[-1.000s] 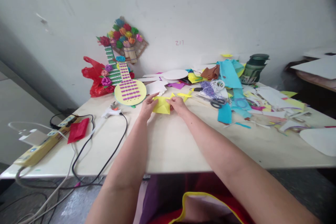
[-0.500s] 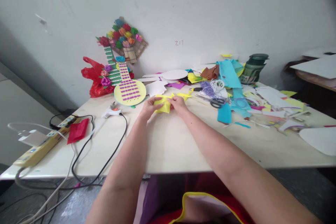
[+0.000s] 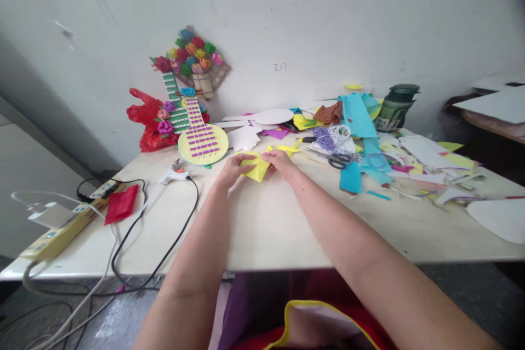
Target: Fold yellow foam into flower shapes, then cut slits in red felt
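A piece of yellow crepe paper (image 3: pixel 256 168) is stretched between my two hands, just above the table. My left hand (image 3: pixel 234 168) pinches its left side, fingers closed over the edge. On the other side my right hand (image 3: pixel 279 161) grips the paper between thumb and fingers. The sheet's lower part hangs to a point. Another yellow strip (image 3: pixel 292 149) lies right behind my right hand. Close to the left of my hands stands a guitar-shaped craft (image 3: pixel 203 145) in pale yellow with purple strips. White paper pieces (image 3: pixel 244 138) lie beyond my left hand.
Scissors (image 3: pixel 339 161), yarn (image 3: pixel 328 139) and blue paper (image 3: pixel 350 176) lie to the right, before a green bottle (image 3: pixel 397 108). On the left are a glue gun (image 3: pixel 174 175) with its black cord, a red packet (image 3: pixel 122 204) and a power strip (image 3: pixel 68 229).
The yellow paper has turned and flattened between my fingers, its lower corner now pointing down more. Both hands have barely shifted.
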The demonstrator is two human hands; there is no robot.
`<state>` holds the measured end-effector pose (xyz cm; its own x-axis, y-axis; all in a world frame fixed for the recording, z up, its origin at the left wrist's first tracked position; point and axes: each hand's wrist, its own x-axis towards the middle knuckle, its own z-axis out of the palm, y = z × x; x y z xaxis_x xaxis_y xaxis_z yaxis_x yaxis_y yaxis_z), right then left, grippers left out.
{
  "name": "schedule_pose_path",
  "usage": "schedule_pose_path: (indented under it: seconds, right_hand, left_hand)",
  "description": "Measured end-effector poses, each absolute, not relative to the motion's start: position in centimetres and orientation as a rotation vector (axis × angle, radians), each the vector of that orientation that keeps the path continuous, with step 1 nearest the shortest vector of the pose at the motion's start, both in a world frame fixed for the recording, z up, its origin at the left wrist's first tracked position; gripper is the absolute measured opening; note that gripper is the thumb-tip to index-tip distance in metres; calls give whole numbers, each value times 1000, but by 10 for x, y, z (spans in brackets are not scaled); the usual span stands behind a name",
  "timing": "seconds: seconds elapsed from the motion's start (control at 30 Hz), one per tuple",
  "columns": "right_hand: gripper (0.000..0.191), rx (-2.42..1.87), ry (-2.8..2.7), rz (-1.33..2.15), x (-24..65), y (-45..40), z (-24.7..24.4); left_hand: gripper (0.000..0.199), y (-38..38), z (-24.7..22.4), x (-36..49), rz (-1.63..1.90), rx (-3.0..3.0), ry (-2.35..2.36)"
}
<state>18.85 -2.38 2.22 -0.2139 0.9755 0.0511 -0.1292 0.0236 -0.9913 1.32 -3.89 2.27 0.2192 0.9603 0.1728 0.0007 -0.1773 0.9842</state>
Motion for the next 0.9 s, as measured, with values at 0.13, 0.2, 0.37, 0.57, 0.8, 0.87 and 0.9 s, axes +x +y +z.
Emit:
schedule_pose_path:
  seconds: [0.13,0.2,0.37,0.57,0.8,0.87,0.9]
  right_hand:
    - [15,-1003,-1340,1408,189,-23,21]
    - [14,-1007,-1356,1406,189,-22,20]
    - [13,-992,-1371,1403,188,-19,17]
    - [14,-926,-1369,1426,188,-17,13]
    - [24,-956,-1375,1377,187,-19,15]
    - [26,-944,-1401,1316,187,-18,15]
    - [27,-934,-1422,1282,186,-18,16]
  left_hand:
    - [41,-39,23,12,1132,1456,980]
    - [39,-39,23,12,1112,1454,977]
    - [43,-40,24,13,1104,1457,928]
    - [72,-43,26,13,1100,1498,857]
    - [85,-44,26,11,1101,1454,851]
    - [86,-43,25,10,1114,1430,860]
    - [87,-42,25,10,1120,1416,861]
